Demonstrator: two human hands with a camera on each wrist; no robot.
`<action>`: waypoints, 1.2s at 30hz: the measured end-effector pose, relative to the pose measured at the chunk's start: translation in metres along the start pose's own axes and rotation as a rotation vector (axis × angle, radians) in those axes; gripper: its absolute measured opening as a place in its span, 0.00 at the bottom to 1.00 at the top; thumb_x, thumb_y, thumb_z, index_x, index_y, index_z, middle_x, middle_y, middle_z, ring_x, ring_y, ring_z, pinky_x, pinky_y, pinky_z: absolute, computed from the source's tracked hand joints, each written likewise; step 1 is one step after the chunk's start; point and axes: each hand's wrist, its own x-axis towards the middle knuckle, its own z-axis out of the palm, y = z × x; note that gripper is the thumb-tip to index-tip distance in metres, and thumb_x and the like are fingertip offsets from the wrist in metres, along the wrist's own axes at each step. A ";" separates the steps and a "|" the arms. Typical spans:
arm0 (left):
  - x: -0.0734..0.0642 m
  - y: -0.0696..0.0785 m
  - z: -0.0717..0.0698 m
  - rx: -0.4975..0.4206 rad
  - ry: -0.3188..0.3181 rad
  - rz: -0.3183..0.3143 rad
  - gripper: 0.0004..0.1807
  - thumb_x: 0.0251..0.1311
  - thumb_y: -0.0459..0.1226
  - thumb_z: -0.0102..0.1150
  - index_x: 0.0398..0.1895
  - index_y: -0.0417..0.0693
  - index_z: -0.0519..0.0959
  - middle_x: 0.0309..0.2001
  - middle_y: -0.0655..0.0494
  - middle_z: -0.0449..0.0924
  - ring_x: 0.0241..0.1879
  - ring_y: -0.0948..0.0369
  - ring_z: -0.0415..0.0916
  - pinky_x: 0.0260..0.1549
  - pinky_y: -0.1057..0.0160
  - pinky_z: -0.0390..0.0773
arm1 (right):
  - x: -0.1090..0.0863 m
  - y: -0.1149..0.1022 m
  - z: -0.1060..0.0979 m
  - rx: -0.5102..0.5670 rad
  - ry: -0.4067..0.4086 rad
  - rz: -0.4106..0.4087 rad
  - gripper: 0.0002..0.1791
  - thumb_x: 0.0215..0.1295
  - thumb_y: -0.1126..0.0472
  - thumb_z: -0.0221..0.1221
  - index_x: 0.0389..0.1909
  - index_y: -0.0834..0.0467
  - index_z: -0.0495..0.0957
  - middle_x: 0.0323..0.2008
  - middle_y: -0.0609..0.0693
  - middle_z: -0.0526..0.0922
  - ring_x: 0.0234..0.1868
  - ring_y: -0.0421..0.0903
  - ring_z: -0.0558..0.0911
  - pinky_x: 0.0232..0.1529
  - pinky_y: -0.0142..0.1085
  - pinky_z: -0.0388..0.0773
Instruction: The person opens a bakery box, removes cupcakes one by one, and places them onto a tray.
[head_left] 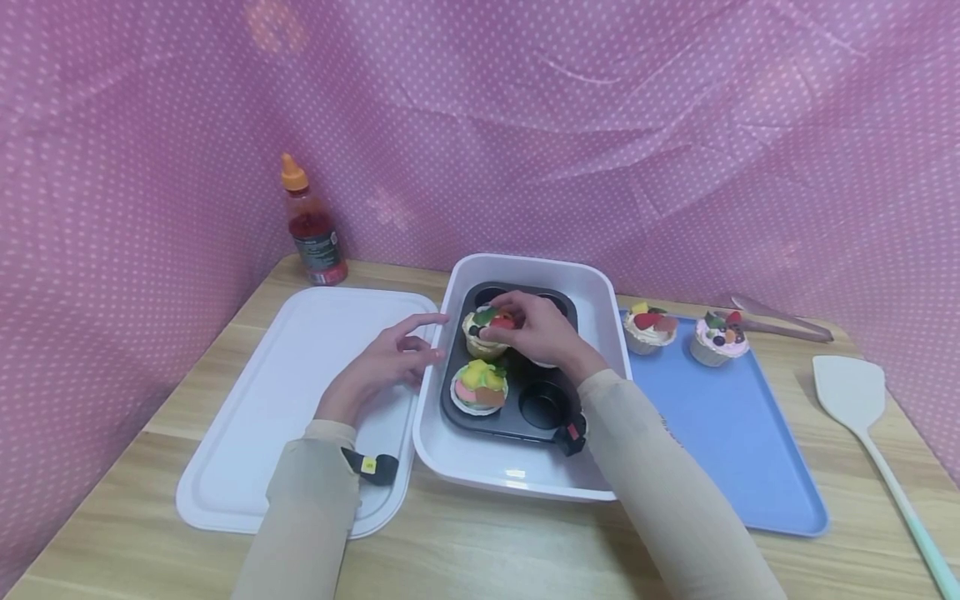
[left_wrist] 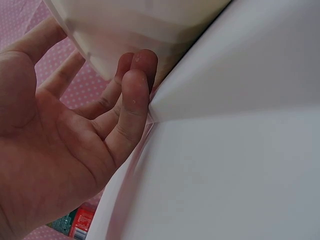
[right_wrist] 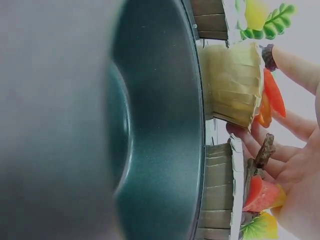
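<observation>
Inside the white bin [head_left: 517,485], the right hand [head_left: 543,329] is pinching a red-topped cupcake [head_left: 482,347] at a muffin tin's [head_left: 480,422] left side, with bin floor showing between tin and near rim. The left hand [head_left: 380,362], fingers loosely spread, is touching the bin's left rim. Left of the bin a white tray [head_left: 262,417] is lying; right, a blue tray [head_left: 742,433] is bearing unreadable print [head_left: 667,427]. Behind-left, a sauce bottle [head_left: 311,223] is showing a blurred label [head_left: 318,252].
</observation>
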 end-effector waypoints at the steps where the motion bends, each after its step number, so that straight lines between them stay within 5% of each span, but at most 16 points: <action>1: 0.000 0.000 0.000 -0.002 0.000 0.001 0.34 0.66 0.45 0.65 0.73 0.74 0.65 0.54 0.44 0.77 0.43 0.52 0.79 0.38 0.59 0.84 | 0.000 0.000 0.000 -0.005 0.001 -0.002 0.30 0.61 0.46 0.69 0.62 0.53 0.77 0.53 0.52 0.83 0.55 0.51 0.80 0.61 0.48 0.77; 36: 0.001 -0.002 -0.001 -0.001 -0.010 0.021 0.34 0.65 0.45 0.65 0.73 0.73 0.65 0.53 0.44 0.78 0.41 0.54 0.80 0.38 0.59 0.84 | -0.011 -0.004 -0.011 0.079 0.109 -0.082 0.30 0.56 0.52 0.74 0.58 0.56 0.80 0.49 0.54 0.86 0.48 0.51 0.83 0.53 0.46 0.80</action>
